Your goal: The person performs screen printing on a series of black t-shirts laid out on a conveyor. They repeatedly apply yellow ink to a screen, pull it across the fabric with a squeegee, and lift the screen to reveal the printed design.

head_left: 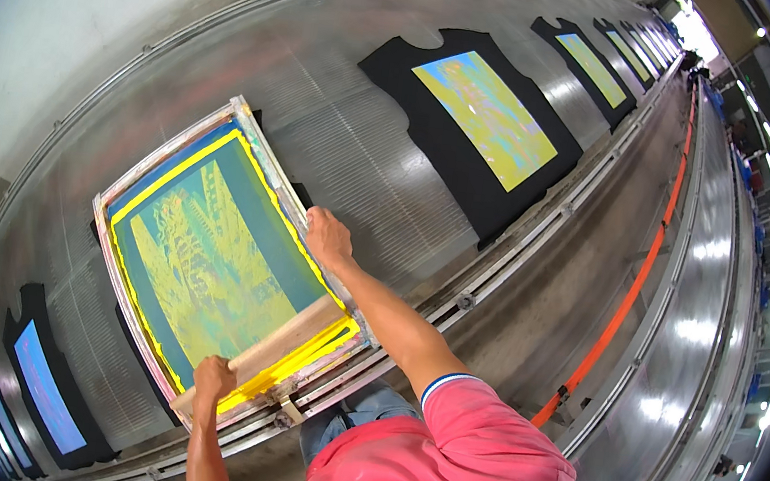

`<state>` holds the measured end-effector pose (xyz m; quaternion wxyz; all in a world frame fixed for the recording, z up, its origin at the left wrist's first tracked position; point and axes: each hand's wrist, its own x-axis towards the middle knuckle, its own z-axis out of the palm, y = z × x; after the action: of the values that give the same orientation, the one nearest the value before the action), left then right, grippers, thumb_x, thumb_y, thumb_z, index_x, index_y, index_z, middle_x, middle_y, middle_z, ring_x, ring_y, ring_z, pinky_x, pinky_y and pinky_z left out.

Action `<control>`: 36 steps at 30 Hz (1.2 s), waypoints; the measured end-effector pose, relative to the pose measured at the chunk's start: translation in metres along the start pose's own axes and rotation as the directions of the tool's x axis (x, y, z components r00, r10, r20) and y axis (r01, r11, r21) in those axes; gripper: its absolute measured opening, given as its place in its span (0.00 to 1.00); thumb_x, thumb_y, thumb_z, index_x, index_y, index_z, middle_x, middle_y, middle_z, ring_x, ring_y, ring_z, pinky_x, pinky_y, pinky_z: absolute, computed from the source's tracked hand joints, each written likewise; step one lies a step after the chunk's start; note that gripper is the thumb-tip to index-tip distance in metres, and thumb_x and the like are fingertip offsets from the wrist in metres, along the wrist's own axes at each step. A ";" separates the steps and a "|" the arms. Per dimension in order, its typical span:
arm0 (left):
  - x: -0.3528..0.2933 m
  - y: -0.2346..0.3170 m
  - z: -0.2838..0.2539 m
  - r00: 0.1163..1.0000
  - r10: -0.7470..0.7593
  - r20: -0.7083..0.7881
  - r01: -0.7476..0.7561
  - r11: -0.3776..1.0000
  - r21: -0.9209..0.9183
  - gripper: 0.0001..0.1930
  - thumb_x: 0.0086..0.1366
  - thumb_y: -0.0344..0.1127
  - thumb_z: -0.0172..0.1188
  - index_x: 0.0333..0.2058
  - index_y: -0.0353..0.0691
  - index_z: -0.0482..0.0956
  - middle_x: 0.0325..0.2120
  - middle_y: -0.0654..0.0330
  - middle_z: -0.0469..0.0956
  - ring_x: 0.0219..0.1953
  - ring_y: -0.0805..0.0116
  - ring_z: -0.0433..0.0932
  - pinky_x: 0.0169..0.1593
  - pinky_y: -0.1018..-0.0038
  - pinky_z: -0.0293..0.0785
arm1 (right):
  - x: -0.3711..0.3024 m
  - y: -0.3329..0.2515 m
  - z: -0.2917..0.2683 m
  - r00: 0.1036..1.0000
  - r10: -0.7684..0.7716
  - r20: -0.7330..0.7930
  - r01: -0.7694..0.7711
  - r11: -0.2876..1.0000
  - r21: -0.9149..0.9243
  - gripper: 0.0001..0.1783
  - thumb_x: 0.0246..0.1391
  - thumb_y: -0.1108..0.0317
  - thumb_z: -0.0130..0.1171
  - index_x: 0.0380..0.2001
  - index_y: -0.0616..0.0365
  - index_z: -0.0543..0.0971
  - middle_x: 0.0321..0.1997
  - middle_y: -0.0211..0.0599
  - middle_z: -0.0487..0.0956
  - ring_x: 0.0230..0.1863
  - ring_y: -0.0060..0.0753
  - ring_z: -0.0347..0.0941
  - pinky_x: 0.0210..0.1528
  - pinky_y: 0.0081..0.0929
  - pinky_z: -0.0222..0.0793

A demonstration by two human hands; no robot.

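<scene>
A screen printing frame lies tilted in the view over a dark shirt, whose edges barely show around it. Its mesh carries a yellowish pattern, bordered by teal and a line of bright yellow ink. Along the near end of the frame rests a long wooden squeegee, with thick yellow ink beside it. My left hand is closed around the squeegee near its left end. My right hand grips the frame's right side; some of its fingers are hidden.
The long metal printing table curves across the view, with a rail along its near edge. A black shirt with a yellow-blue print lies to the right, several more beyond. Blue-printed shirts lie left. An orange strip runs along the aisle.
</scene>
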<state>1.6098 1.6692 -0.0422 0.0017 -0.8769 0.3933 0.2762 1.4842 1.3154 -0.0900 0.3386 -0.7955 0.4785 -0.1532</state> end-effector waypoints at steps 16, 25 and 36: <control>0.120 -0.082 -0.039 0.784 0.142 0.604 -0.065 0.987 -0.148 0.09 0.41 0.36 0.62 0.19 0.37 0.82 0.15 0.53 0.75 0.20 0.59 0.74 0.25 0.62 0.69 | 0.028 -0.038 -0.005 0.887 -0.453 -0.093 0.405 0.859 -0.314 0.14 0.58 0.57 0.58 0.36 0.56 0.84 0.50 0.42 0.76 0.52 0.50 0.71 0.53 0.45 0.69; 0.230 -0.066 -0.190 0.965 0.125 -0.230 -0.132 0.991 -0.013 0.07 0.50 0.32 0.59 0.26 0.41 0.84 0.24 0.48 0.81 0.31 0.48 0.81 0.35 0.56 0.77 | 0.152 -0.197 0.038 0.605 -0.144 0.783 0.644 0.667 -0.375 0.20 0.41 0.60 0.73 0.41 0.49 0.84 0.38 0.37 0.84 0.41 0.39 0.80 0.48 0.38 0.75; 0.338 -0.171 -0.242 0.946 0.000 -0.324 0.051 0.988 0.149 0.10 0.47 0.30 0.61 0.30 0.45 0.87 0.26 0.50 0.83 0.33 0.51 0.83 0.38 0.60 0.78 | 0.269 -0.219 0.104 0.652 -0.460 0.603 0.736 0.574 -0.358 0.14 0.43 0.68 0.65 0.37 0.55 0.83 0.36 0.43 0.82 0.43 0.48 0.79 0.47 0.43 0.74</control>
<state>2.0268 1.5015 -0.0382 0.0091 -0.9126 0.3971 0.0975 1.8208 1.1915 -0.0370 0.1063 -0.9861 0.1014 0.0771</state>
